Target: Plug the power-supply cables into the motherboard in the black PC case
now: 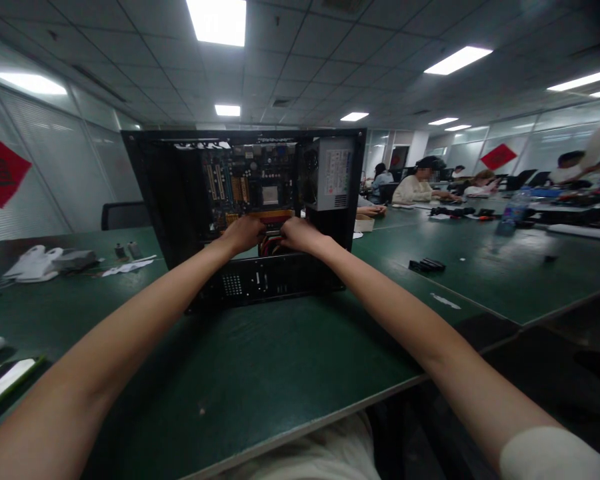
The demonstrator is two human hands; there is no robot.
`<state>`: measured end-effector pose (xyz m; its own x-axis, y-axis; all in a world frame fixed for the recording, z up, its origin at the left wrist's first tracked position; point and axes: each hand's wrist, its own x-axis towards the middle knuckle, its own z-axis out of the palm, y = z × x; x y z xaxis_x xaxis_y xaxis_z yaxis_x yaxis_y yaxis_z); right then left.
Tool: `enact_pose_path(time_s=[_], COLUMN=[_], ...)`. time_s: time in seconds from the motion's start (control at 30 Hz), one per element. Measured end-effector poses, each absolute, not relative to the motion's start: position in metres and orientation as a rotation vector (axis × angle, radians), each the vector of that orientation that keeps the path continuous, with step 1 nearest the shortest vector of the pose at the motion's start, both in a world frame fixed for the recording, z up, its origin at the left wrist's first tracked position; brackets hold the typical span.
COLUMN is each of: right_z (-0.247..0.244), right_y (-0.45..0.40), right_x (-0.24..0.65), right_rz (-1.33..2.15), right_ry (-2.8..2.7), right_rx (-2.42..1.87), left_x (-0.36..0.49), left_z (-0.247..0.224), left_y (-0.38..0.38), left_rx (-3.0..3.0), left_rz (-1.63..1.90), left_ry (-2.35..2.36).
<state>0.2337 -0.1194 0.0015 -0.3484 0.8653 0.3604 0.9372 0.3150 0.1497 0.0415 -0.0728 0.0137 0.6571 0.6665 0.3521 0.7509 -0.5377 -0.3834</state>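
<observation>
A black computer case (260,283) stands on the green table with its open side facing me. Inside it I see a motherboard (253,170) with a pale square chip cooler or socket (270,195) and coloured slots. A grey power supply (336,175) fills the upper right corner. My left hand (245,233) and my right hand (303,235) both reach inside, fingers curled, at either end of the orange and dark red memory slots (275,218). Several coloured cables (270,248) hang between and below them. Whatever the fingertips grip is hidden.
Left on the table (260,373) lie a white plastic bag (34,263), a grey box (75,259) and paper strips (129,267). To the right are a black object (427,265) and a water bottle (514,212). Other people (415,190) sit beyond.
</observation>
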Motion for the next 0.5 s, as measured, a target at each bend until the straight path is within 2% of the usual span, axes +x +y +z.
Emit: enact_pose_path(time_s=[0.5], right_z=[-0.0025], right_y=[-0.1123], right_x=[0.2321], right_rz=[-0.538], right_ry=[-2.401], right_rx=[-1.464], left_x=[0.0451], left_z=[0.0139], left_y=[-0.0775], left_rx=[-2.419], left_rz=[-0.220], left_ry=[-1.190])
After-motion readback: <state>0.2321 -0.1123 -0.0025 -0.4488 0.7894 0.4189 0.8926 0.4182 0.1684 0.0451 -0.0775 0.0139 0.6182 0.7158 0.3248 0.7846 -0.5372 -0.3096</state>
